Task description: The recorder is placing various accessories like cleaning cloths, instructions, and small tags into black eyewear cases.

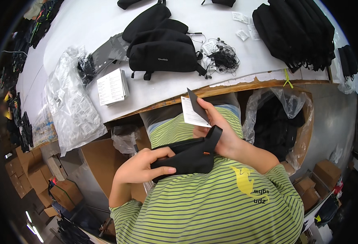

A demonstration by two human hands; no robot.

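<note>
My left hand [144, 164] grips a small black fabric pouch [193, 158] at its left end, fingers tucked into the opening and thumb on the outside. The pouch lies against my striped shirt, with a wide strap loop [214, 137] standing up at its right end and a small orange tab on its side. Between thumb and fingers of my right hand [221, 132] are a white printed card [192, 114] and a dark card [198, 106], held just above the pouch beside the loop. Part of the right fingers is hidden behind the strap.
On the white table [85, 36] lie several black pouches [160, 49], a stack of white cards [112, 87], tangled black cords [225, 59] and a plastic bag [71, 101]. Far right is a pile of black pouches [295, 32]. Below the edge stands a plastic-lined carton [305, 130].
</note>
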